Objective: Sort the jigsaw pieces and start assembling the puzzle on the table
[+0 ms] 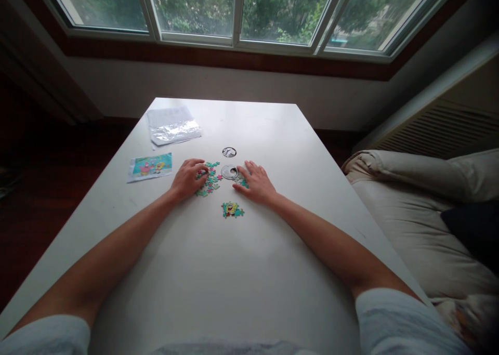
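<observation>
Loose jigsaw puzzle pieces in teal, pink and yellow lie in a pile on the white table. Over the pile's left side rests my left hand, its fingers bent and apart, touching the pieces. My right hand is spread with the palm down, partly covering a few more pieces. Between the hands sits a round silvery disc with a hole-like round mark. Closer to me is a small joined section of puzzle with a yellow cartoon face; neither hand touches it.
A dark-rimmed round object lies beyond the disc. At left are a colourful cartoon picture sheet and a clear plastic bag with papers. The white table stands before a window, with a beige sofa on the right.
</observation>
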Tool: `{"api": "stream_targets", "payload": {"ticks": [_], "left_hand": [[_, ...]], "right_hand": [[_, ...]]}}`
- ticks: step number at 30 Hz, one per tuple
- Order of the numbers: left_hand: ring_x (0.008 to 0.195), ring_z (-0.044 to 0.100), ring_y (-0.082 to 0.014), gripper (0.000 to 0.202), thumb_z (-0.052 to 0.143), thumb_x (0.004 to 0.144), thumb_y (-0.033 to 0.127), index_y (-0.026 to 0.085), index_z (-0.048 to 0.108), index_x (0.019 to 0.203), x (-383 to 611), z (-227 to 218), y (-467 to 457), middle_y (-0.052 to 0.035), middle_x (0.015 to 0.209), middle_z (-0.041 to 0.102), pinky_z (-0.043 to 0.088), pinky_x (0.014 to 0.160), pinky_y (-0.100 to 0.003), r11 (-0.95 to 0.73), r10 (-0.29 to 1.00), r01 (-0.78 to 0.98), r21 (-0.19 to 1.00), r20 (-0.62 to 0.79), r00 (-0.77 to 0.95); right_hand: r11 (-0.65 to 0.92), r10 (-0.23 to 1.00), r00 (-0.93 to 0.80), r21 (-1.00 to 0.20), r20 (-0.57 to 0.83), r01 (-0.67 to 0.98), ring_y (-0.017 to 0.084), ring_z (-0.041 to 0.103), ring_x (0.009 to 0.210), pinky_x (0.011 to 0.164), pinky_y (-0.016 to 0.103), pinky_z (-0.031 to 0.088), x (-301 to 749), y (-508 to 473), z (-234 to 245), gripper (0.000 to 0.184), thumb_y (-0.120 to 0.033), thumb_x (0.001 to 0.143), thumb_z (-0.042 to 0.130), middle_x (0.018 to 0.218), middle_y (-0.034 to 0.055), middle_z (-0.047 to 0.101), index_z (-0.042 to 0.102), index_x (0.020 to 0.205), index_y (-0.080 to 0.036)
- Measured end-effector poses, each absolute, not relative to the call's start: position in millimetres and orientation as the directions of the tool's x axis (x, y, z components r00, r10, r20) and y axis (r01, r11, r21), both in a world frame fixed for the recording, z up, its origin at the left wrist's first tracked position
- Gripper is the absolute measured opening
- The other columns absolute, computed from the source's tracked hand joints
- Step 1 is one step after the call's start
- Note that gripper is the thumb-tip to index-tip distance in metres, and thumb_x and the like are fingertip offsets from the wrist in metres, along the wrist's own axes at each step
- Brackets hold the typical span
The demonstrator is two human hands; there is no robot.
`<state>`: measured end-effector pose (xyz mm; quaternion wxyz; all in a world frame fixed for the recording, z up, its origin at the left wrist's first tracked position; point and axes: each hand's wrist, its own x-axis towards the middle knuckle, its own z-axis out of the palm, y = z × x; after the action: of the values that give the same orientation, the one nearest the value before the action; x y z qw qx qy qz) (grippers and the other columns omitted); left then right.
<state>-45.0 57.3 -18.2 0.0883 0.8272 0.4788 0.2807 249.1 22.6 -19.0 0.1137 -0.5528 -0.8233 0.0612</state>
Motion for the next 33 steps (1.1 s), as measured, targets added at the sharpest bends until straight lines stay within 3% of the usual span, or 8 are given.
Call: {"api": "stream_targets", "payload": {"ticks": [9, 19, 23, 29, 33], "left_hand": [[0.123, 0.055, -0.0287, 0.020, 0.063, 0.087, 0.033, 0.024, 0.075, 0.100, -40.9, -16.8, 54.7, -0.0074, 0.126, 0.067, 0.043, 0.111, -0.048, -0.499, 0.858, 0.754, 0.427, 0.365, 0.361], [0.122, 0.054, -0.0281, 0.018, 0.063, 0.085, 0.029, 0.023, 0.072, 0.098, -37.5, -13.0, 53.2, -0.0066, 0.126, 0.067, 0.042, 0.110, -0.046, -0.506, 0.853, 0.760, 0.408, 0.367, 0.371], [0.115, 0.057, -0.0282, 0.017, 0.063, 0.083, 0.026, 0.023, 0.070, 0.098, -34.9, -8.8, 49.8, -0.0068, 0.113, 0.070, 0.045, 0.104, -0.045, -0.506, 0.852, 0.755, 0.418, 0.382, 0.359], [0.093, 0.065, -0.0243, 0.013, 0.063, 0.084, 0.027, 0.024, 0.070, 0.094, -33.8, -1.2, 43.8, -0.0032, 0.090, 0.072, 0.050, 0.091, -0.040, -0.448, 0.887, 0.740, 0.502, 0.350, 0.300], [0.082, 0.067, -0.0201, 0.017, 0.066, 0.084, 0.034, 0.023, 0.070, 0.096, -27.9, 5.3, 33.6, -0.0019, 0.087, 0.073, 0.051, 0.081, -0.034, -0.369, 0.929, 0.641, 0.672, 0.287, 0.234]], "right_hand": [[0.421, 0.895, -0.299, -0.402, 0.332, 0.813, 0.028, 0.043, 0.142, 0.119, 0.046, 0.033, 261.0, 28.0, -28.8, 0.057, -0.060, 0.097, 0.049, 0.151, 0.0141, 0.050, 0.059, 0.137, -0.020], [0.411, 0.901, -0.283, -0.440, 0.330, 0.798, 0.028, 0.045, 0.139, 0.117, 0.046, 0.035, 260.6, 28.6, -28.7, 0.057, -0.061, 0.097, 0.048, 0.147, 0.0139, 0.053, 0.060, 0.136, -0.021], [0.386, 0.915, -0.277, -0.431, 0.294, 0.816, 0.028, 0.044, 0.139, 0.118, 0.045, 0.033, 259.5, 26.4, -24.9, 0.058, -0.060, 0.098, 0.046, 0.149, 0.0134, 0.051, 0.058, 0.138, -0.020], [0.394, 0.912, -0.284, -0.444, 0.296, 0.805, 0.027, 0.045, 0.138, 0.117, 0.043, 0.034, 260.5, 27.1, -23.5, 0.057, -0.059, 0.098, 0.046, 0.147, 0.0127, 0.053, 0.059, 0.137, -0.020], [0.459, 0.871, -0.295, -0.439, 0.392, 0.773, 0.027, 0.048, 0.134, 0.115, 0.043, 0.035, 258.0, 20.4, -17.5, 0.050, -0.056, 0.098, 0.050, 0.141, 0.0123, 0.058, 0.064, 0.130, -0.020]]}}
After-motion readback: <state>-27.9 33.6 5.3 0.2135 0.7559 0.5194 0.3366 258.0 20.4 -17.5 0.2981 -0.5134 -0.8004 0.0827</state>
